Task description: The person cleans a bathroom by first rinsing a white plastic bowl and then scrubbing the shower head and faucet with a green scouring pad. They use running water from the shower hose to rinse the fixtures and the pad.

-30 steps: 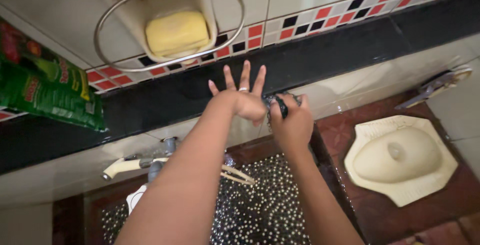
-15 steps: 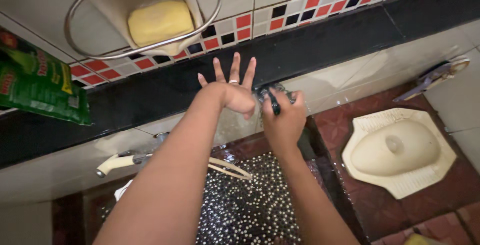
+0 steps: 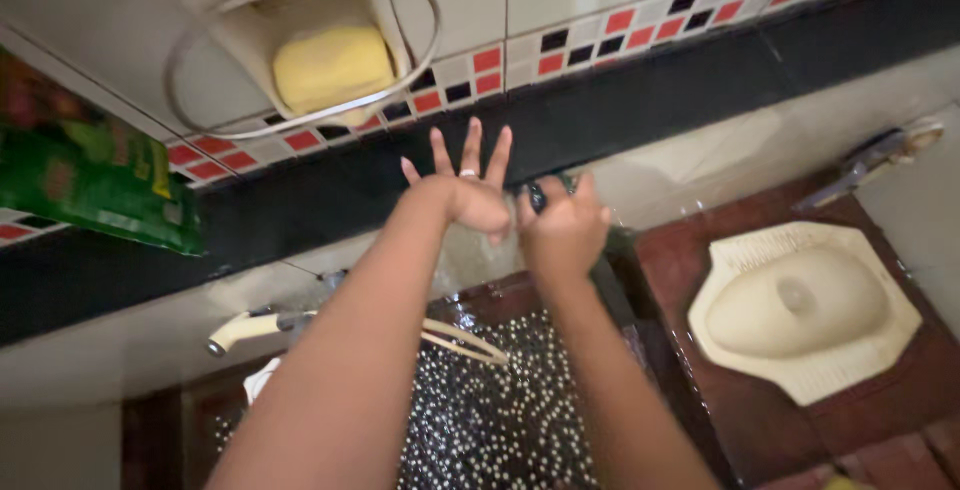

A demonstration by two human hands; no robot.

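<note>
- Tiled bathroom wall ahead, pale tiles above, a red-black-white checker strip (image 3: 620,25) and a broad black band (image 3: 300,200) under it.
- Left hand (image 3: 470,195) up against the black band, palm flat to the wall, fingers (image 3: 470,145) splayed wide and grasping nothing, a ring on one of them.
- Right hand (image 3: 562,230) just beside it, clenched around a dark scrubber (image 3: 545,193), pressed on the wall where black band meets the pale tile below.
- Only a dark bit of the scrubber showing above the knuckles; its kind hard to tell, frame slightly blurred.
- Best kept that way, as a judgement: bracing hand planted and well spread, scrubbing hand working short firm strokes close beside it, grip tight since the tile looks wet.
- Worth minding the wet, speckled black floor (image 3: 500,420) underfoot and keeping weight off the outstretched arm.
- Yellow soap bar (image 3: 333,67) sitting in its wire-ringed holder (image 3: 300,40) up on the wall, well above the hands, untouched.
- Green packet (image 3: 90,185) hanging at the far left, cream-handled tap (image 3: 255,328) low on the wall below the left forearm.
- Squat toilet pan (image 3: 800,305) set in the brown floor off to the right, a brush-like tool (image 3: 880,160) lying beyond it.
</note>
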